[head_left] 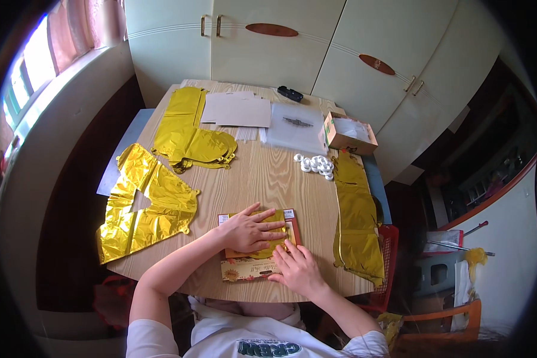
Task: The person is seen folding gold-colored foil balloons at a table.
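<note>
A folded piece of gold foil [260, 254] lies on a printed cardboard card [240, 272] near the table's front edge. My left hand [244, 231] rests flat on the foil with its fingers spread, pointing right. My right hand [297, 268] lies at the right edge of the card, fingers stretched out and touching the foil and card. Both hands cover part of the foil and the print. To the left lies a shiny flat foil balloon [167, 207] shaped like a four. Long flat gold foil balloons [357, 215] lie along the right edge.
More gold foil balloons [185, 122] are stacked at the far left. Behind are grey-white cards [243, 112], white sticks [246, 133], clear plastic bags [286, 134], a black object [290, 93] and an open carton [352, 143]. White rolls [316, 165] sit before the carton. A red chair [388, 262] stands at right.
</note>
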